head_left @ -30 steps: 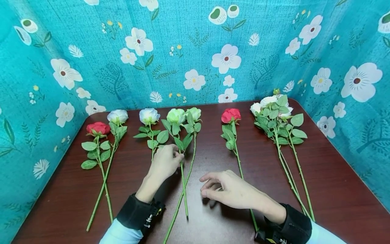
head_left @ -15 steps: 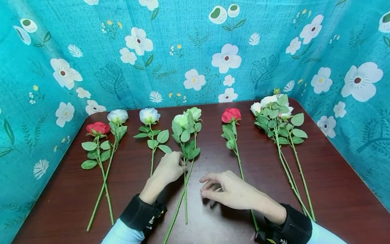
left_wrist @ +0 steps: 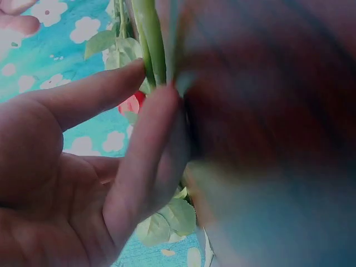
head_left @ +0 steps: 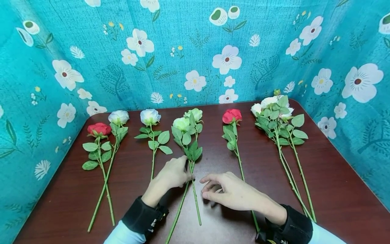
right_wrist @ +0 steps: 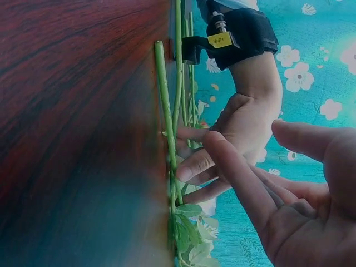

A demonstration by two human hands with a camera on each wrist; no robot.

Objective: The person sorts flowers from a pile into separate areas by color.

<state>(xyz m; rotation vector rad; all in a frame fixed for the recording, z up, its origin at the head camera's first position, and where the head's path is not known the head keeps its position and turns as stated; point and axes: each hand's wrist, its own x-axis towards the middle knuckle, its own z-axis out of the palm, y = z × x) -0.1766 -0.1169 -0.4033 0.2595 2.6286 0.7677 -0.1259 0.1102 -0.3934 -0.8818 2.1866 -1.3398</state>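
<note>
Two pale green roses (head_left: pixel 182 123) are laid at the centre of the frame on the dark wooden counter (head_left: pixel 329 189), their stems crossing low in the picture. One stem (head_left: pixel 192 184) is pinched between thumb and fingers (left_wrist: pixel 146 161) of the left hand (head_left: pixel 172 174), just below the lowest leaves; the wrist view shows the stem gripped at the fingertips. The right hand (head_left: pixel 231 191) is held just right of that stem, low and centre in the frame, with its fingers loosely bent and nothing grasped; the fingertips are near the counter, though contact cannot be made out.

Toward the left of the frame a white rose (head_left: pixel 150 117) is seen, and farther left a red rose (head_left: pixel 99 128) with another white one (head_left: pixel 118 117) beside it. Right of centre a second red rose (head_left: pixel 231 116) is laid, its stem passing under the right wrist. At the upper right a white bunch (head_left: pixel 274 112) with many leaves is found. Teal flowered cloth (head_left: pixel 195 51) is hung behind and to both sides of the counter.
</note>
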